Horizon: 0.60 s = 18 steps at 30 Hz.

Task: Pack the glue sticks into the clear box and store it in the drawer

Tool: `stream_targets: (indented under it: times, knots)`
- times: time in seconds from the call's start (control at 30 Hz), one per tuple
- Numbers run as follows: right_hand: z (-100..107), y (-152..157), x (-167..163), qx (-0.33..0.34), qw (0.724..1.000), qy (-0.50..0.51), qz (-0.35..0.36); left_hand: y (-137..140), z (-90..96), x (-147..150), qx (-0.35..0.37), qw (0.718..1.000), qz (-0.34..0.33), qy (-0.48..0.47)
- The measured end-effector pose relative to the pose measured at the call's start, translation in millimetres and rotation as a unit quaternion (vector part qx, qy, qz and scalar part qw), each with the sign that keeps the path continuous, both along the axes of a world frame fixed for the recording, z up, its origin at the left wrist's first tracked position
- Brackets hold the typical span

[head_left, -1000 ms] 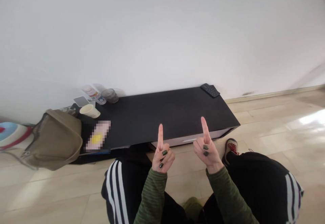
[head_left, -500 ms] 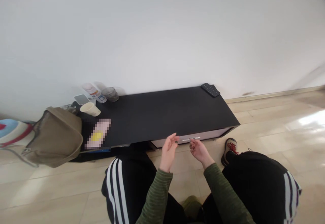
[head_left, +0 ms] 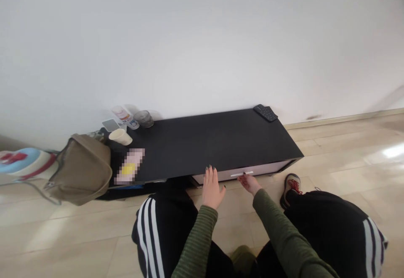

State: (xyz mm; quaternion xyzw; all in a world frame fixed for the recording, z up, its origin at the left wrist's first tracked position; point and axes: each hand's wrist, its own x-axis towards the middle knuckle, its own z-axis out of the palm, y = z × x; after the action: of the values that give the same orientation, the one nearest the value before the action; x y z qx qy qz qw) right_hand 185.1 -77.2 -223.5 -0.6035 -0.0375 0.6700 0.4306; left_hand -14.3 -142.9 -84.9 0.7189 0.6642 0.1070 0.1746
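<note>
My left hand is open, its fingers stretched toward the front edge of the low black cabinet, with the thumb out to the side. Whether the fingertips touch the edge, I cannot tell. To its right, my right hand has its fingers curled at the white handle of the drawer. The drawer has a pale pinkish front, which sits flush under the black top.
A black keypad-like device lies at the cabinet's back right. On the left are a paper cup, a spray can, a dark glass, a pixelated pink item and a brown bag. My shoe rests below the right end.
My left hand has turned palm-down and flattened its fingers near the cabinet edge. My right hand has closed in on the drawer handle from below. The view has shifted slightly left.
</note>
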Motion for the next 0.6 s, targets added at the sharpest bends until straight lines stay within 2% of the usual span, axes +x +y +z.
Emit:
stream_targets:
  times: [0.1,0.23,0.43,0.53,0.6]
  knots:
    - [-2.0,-4.2,-8.9,0.0,0.999,-0.047,-0.008,2.3,4.0,-5.1,-0.014,1.0,-0.008,-0.007]
    - [4.9,-17.4,-16.0,0.002,0.997,-0.083,0.001,6.8,4.1,-13.3,-0.018,0.999,-0.019,-0.026]
    - [25.0,-77.1,-0.7,-0.02,0.994,-0.087,0.063,-0.7,-13.3,-17.3,0.076,0.992,-0.004,-0.105]
    - [48.9,-112.7,10.8,-0.012,0.981,-0.071,0.178,-23.3,-20.3,-8.2,0.123,0.98,-0.019,-0.158]
    - [71.7,-126.8,17.2,0.046,0.956,-0.047,0.287,-44.5,-20.5,2.2,0.138,0.97,-0.046,-0.193]
